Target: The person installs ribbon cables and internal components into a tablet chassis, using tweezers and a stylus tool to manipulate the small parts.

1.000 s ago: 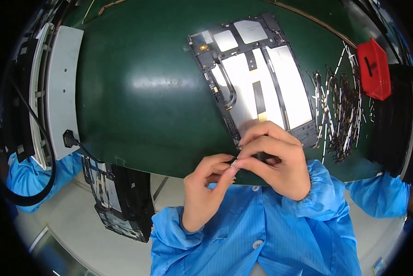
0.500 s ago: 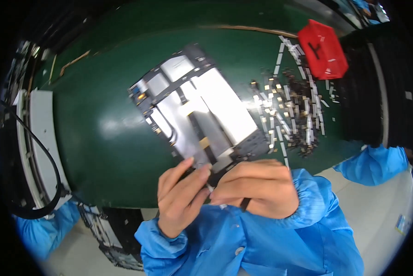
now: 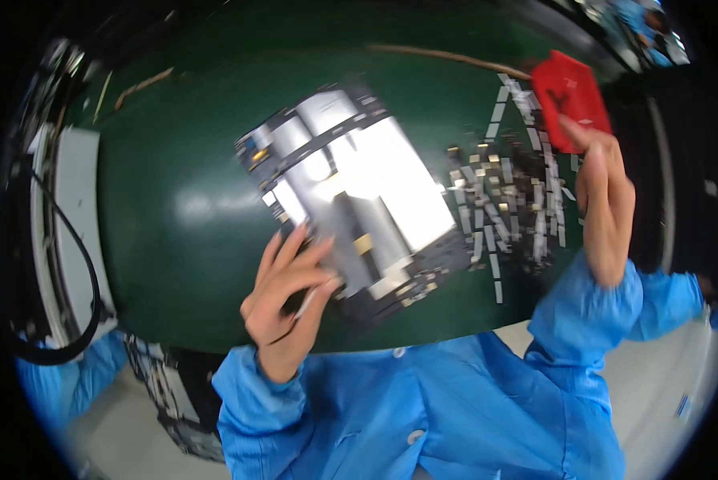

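An opened, tablet-sized electronic device (image 3: pixel 359 232) with silver panels in a black frame lies tilted on the green table. My left hand (image 3: pixel 283 292) is at its lower left edge, with the thumb and index finger pinched on a thin white piece (image 3: pixel 304 301); the other fingers are spread beside the device. At the far right, my right hand (image 3: pixel 605 200) is blurred, its fingers stretched towards a red box (image 3: pixel 567 96). Its fingertips overlap the box's near side; whether they touch it I cannot tell. Nothing shows in that hand.
Many small dark parts and white strips (image 3: pixel 499 200) lie scattered between device and red box. A black cable (image 3: pixel 87 272) loops over a white fixture (image 3: pixel 79 208) at left. Brown strips (image 3: pixel 447 56) lie along the back. Blue sleeves of other people (image 3: pixel 671 300) show at the sides.
My right hand has left the device's near edge and moved far right to the red box. My left hand has shifted slightly left and up, staying by the device. The view has shifted slightly.
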The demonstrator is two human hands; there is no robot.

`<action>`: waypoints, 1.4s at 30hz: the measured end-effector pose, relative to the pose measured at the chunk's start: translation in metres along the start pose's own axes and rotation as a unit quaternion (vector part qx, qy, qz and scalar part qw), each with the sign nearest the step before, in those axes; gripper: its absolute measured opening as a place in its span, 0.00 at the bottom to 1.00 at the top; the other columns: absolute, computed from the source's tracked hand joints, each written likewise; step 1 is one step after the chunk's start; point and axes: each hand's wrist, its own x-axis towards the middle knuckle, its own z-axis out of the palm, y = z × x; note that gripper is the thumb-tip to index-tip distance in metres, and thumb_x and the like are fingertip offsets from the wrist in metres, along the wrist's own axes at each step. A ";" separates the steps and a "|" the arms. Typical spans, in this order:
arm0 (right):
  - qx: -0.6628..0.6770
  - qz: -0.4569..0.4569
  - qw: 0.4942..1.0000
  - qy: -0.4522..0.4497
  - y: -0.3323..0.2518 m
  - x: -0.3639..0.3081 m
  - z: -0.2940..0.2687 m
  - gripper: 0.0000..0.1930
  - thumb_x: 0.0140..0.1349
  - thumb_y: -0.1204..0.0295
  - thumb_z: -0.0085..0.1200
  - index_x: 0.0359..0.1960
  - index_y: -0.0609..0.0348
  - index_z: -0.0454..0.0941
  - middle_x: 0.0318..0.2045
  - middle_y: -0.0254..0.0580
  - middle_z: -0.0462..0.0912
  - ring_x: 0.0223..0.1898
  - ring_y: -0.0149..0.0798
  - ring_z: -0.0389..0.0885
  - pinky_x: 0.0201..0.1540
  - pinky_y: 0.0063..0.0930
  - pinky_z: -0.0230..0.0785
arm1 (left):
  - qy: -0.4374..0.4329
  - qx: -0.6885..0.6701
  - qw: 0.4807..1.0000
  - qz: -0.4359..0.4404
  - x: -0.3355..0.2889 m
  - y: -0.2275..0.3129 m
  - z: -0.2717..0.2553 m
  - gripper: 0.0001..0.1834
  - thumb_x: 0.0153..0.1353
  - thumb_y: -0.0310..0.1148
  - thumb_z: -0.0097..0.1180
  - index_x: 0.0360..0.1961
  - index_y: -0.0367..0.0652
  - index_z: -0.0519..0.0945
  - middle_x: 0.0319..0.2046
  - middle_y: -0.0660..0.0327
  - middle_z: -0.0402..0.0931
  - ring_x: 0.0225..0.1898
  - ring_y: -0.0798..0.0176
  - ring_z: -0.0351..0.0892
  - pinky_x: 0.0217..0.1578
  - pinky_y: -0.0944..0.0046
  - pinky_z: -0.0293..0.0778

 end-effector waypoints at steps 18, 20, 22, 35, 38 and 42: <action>0.013 -0.287 0.925 -0.249 -0.012 -0.070 0.124 0.13 0.40 0.77 0.57 0.32 0.63 0.79 0.33 0.39 0.75 0.35 0.40 0.75 0.38 0.29 0.68 | -0.026 -0.066 0.997 -0.042 0.017 -0.025 -0.006 0.07 0.46 0.21 0.64 0.29 0.40 0.83 0.35 0.55 0.82 0.51 0.49 0.76 0.59 0.48 0.59; 0.012 -0.293 0.923 -0.250 -0.015 -0.069 0.125 0.13 0.40 0.76 0.56 0.32 0.63 0.79 0.33 0.39 0.76 0.35 0.40 0.74 0.38 0.29 0.68 | -0.026 -0.064 0.997 -0.037 0.017 -0.025 -0.006 0.07 0.46 0.21 0.64 0.29 0.40 0.83 0.35 0.55 0.82 0.51 0.50 0.76 0.59 0.48 0.59; 0.008 -0.297 0.922 -0.249 -0.015 -0.069 0.127 0.14 0.40 0.75 0.55 0.33 0.63 0.79 0.33 0.39 0.76 0.35 0.40 0.74 0.37 0.29 0.68 | -0.027 -0.062 0.997 -0.035 0.018 -0.026 -0.005 0.07 0.45 0.20 0.64 0.29 0.39 0.83 0.35 0.55 0.82 0.51 0.49 0.76 0.59 0.48 0.59; 0.029 -0.315 0.908 -0.275 -0.010 -0.064 0.126 0.15 0.39 0.74 0.54 0.33 0.62 0.79 0.35 0.37 0.76 0.37 0.37 0.74 0.38 0.28 0.68 | -0.077 0.110 0.989 0.063 0.053 -0.021 -0.008 0.04 0.45 0.29 0.65 0.25 0.46 0.84 0.38 0.62 0.81 0.52 0.55 0.73 0.59 0.52 0.55; 0.027 -0.312 0.909 -0.274 -0.012 -0.065 0.128 0.15 0.39 0.74 0.55 0.33 0.61 0.80 0.35 0.36 0.76 0.37 0.36 0.74 0.38 0.28 0.68 | -0.064 0.120 0.990 0.047 0.057 -0.036 0.000 0.05 0.43 0.32 0.68 0.23 0.49 0.84 0.37 0.68 0.81 0.50 0.61 0.73 0.57 0.56 0.53; 0.016 -0.295 0.917 -0.266 -0.014 -0.066 0.128 0.14 0.38 0.74 0.57 0.31 0.60 0.80 0.33 0.34 0.76 0.35 0.34 0.74 0.36 0.27 0.68 | -0.055 0.142 0.988 0.037 0.058 -0.035 0.003 0.04 0.42 0.32 0.68 0.22 0.51 0.83 0.37 0.70 0.81 0.50 0.64 0.73 0.58 0.56 0.53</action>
